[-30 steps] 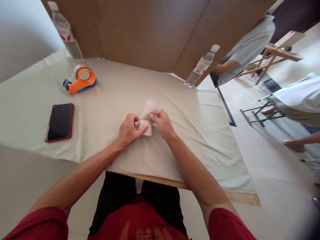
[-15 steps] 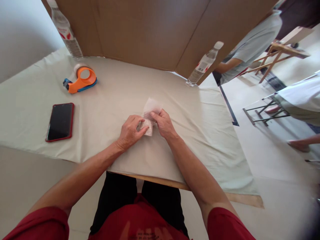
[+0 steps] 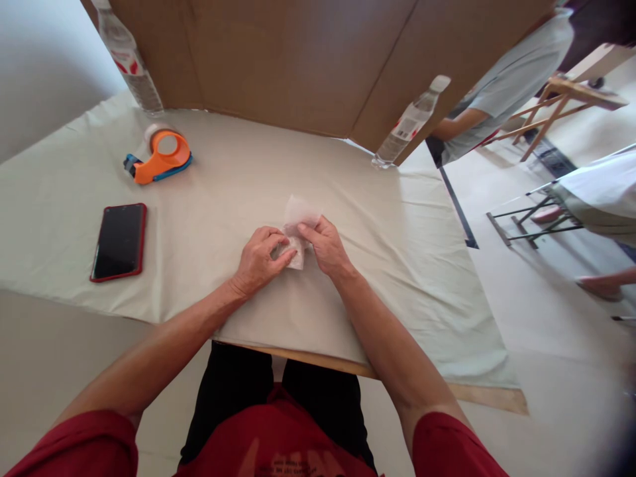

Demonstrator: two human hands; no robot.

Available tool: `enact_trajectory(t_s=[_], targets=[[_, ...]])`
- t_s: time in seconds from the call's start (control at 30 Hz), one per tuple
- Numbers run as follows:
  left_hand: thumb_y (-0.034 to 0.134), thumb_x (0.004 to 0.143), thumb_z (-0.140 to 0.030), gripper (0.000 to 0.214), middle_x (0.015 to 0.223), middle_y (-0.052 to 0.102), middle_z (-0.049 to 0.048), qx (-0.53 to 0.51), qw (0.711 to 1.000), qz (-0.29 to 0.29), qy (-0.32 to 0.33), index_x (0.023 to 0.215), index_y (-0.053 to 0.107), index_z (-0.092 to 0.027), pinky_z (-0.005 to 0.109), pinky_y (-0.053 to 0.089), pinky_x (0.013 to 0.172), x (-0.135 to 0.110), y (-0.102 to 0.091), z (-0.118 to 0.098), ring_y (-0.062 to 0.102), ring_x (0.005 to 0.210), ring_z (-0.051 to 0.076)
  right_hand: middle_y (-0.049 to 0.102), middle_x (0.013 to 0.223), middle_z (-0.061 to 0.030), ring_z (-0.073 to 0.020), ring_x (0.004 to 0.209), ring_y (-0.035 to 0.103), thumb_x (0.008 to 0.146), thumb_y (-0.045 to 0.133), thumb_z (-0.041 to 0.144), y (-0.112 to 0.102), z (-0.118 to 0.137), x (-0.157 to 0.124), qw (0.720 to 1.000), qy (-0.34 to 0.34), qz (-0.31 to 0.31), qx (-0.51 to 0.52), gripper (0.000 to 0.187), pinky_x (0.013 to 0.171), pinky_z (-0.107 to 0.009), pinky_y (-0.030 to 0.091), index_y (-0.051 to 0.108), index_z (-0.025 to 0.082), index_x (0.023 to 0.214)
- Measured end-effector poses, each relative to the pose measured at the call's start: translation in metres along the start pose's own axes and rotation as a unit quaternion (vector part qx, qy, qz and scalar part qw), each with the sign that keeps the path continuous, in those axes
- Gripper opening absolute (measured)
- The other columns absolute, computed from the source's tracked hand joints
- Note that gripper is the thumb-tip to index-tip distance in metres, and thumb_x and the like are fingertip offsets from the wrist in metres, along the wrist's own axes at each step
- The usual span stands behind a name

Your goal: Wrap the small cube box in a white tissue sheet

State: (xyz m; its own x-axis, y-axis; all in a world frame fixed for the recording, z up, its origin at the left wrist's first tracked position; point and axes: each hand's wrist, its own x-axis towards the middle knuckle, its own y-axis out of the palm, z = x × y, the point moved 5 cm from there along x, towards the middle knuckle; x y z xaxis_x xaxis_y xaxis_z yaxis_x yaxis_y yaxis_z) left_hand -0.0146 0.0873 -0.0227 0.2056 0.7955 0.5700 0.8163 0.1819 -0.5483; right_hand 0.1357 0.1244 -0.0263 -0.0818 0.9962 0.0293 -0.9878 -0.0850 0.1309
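A small white tissue-like sheet (image 3: 297, 213) lies crumpled at the middle of the cloth-covered table (image 3: 238, 179). My left hand (image 3: 258, 258) pinches its near left part with thumb and fingers curled. My right hand (image 3: 325, 246) pinches the sheet's right side, fingers pressed together. The two hands almost touch, and the far part of the sheet sticks up beyond them.
A red-cased phone (image 3: 119, 241) lies at the left. An orange tape dispenser (image 3: 161, 156) sits behind it. Two water bottles (image 3: 126, 56) (image 3: 410, 122) stand by a brown cardboard screen (image 3: 298, 59). Another person (image 3: 501, 86) sits at the right, near stools (image 3: 531, 218).
My hands stay on the sheet with only small finger shifts. The camera has turned slightly, so the scene has slid a little.
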Motion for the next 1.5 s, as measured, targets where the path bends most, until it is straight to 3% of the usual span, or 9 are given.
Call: enact_trajectory(t_s=[0.33, 0.53, 0.63, 0.8, 0.9, 1.03, 1.17, 1.3, 1.5], targets=[[0.072, 0.083, -0.026, 0.014, 0.09, 0.063, 0.0033, -0.025, 0.998, 0.003, -0.056, 0.088, 0.061, -0.019, 0.028, 0.052, 0.074, 0.0, 0.001, 0.004, 0.06, 0.082, 0.015, 0.061, 0.081, 0.0012, -0.0149, 0.078, 0.057, 0.085, 0.065, 0.046, 0.002, 0.014, -0.033, 0.983, -0.064, 0.059, -0.162, 0.025, 0.078, -0.028, 0.047, 0.057, 0.023, 0.082], [0.073, 0.076, -0.023, 0.042, 0.113, 0.064, 0.0095, -0.044, 0.997, -0.005, -0.057, 0.115, 0.057, -0.018, 0.032, 0.054, 0.082, 0.0, 0.002, 0.01, 0.062, 0.095, 0.018, 0.073, 0.113, -0.0052, -0.0235, 0.125, 0.06, 0.091, 0.062, 0.042, 0.002, 0.006, -0.043, 0.967, -0.135, 0.114, -0.184, 0.017, 0.106, -0.04, 0.044, 0.059, 0.025, 0.093], [0.068, 0.078, -0.018, 0.034, 0.117, 0.066, 0.01, -0.05, 0.998, 0.033, -0.015, 0.112, 0.061, -0.02, 0.037, 0.051, 0.095, 0.002, 0.003, 0.007, 0.062, 0.108, 0.022, 0.071, 0.125, -0.0087, -0.0261, 0.139, 0.051, 0.092, 0.06, 0.038, 0.0, 0.007, -0.049, 0.943, -0.18, 0.132, -0.248, 0.015, 0.114, -0.047, 0.038, 0.059, 0.026, 0.1], [0.069, 0.077, -0.022, 0.022, 0.103, 0.071, 0.0076, -0.022, 0.997, 0.047, -0.058, 0.098, 0.064, -0.02, 0.037, 0.052, 0.092, 0.003, 0.001, 0.012, 0.064, 0.099, 0.023, 0.066, 0.134, -0.0155, -0.0347, 0.141, 0.049, 0.08, 0.075, 0.042, 0.0, 0.003, -0.059, 0.876, -0.267, 0.142, -0.376, 0.048, 0.112, -0.054, 0.039, 0.056, 0.023, 0.12], [0.066, 0.075, -0.02, 0.02, 0.1, 0.07, 0.0079, -0.017, 0.996, 0.047, -0.07, 0.095, 0.064, -0.019, 0.036, 0.052, 0.09, 0.003, 0.0, 0.015, 0.065, 0.097, 0.022, 0.066, 0.135, -0.0154, -0.0311, 0.139, 0.052, 0.088, 0.065, 0.035, 0.002, -0.001, -0.059, 0.856, -0.295, 0.122, -0.406, 0.036, 0.111, -0.051, 0.042, 0.057, 0.022, 0.12], [0.063, 0.076, -0.025, 0.02, 0.111, 0.07, 0.0103, -0.107, 0.99, 0.053, -0.07, 0.094, 0.067, -0.018, 0.038, 0.049, 0.099, 0.007, -0.005, 0.016, 0.065, 0.107, 0.023, 0.067, 0.133, -0.0137, -0.027, 0.13, 0.059, 0.09, 0.062, 0.032, -0.001, 0.001, -0.046, 0.904, -0.247, 0.101, -0.334, 0.028, 0.108, -0.045, 0.044, 0.058, 0.023, 0.116], [0.064, 0.081, -0.04, 0.036, 0.113, 0.072, 0.012, -0.257, 0.948, 0.105, -0.154, 0.105, 0.069, -0.014, 0.04, 0.049, 0.1, 0.01, -0.008, 0.02, 0.066, 0.11, 0.027, 0.074, 0.107, -0.0072, -0.0237, 0.098, 0.07, 0.074, 0.078, 0.045, -0.008, -0.002, -0.028, 0.987, -0.043, 0.09, -0.13, 0.043, 0.085, -0.037, 0.055, 0.059, 0.023, 0.106], [0.079, 0.071, -0.045, 0.066, 0.126, 0.069, 0.0153, -0.381, 0.88, 0.182, -0.215, 0.127, 0.061, -0.013, 0.04, 0.051, 0.097, 0.009, -0.002, 0.019, 0.066, 0.115, 0.03, 0.071, 0.1, -0.0033, -0.02, 0.089, 0.067, 0.067, 0.082, 0.046, -0.003, -0.008, -0.029, 0.991, 0.109, 0.076, -0.01, 0.051, 0.074, -0.032, 0.053, 0.062, 0.022, 0.108], [0.084, 0.069, -0.042, 0.087, 0.134, 0.065, 0.0204, -0.405, 0.84, 0.213, -0.291, 0.142, 0.048, -0.011, 0.04, 0.051, 0.099, 0.004, 0.005, 0.023, 0.063, 0.123, 0.032, 0.067, 0.086, -0.0013, -0.0168, 0.081, 0.06, 0.079, 0.067, 0.049, 0.0, -0.005, -0.03, 0.989, 0.045, 0.058, -0.132, 0.034, 0.075, -0.03, 0.047, 0.063, 0.019, 0.094]])
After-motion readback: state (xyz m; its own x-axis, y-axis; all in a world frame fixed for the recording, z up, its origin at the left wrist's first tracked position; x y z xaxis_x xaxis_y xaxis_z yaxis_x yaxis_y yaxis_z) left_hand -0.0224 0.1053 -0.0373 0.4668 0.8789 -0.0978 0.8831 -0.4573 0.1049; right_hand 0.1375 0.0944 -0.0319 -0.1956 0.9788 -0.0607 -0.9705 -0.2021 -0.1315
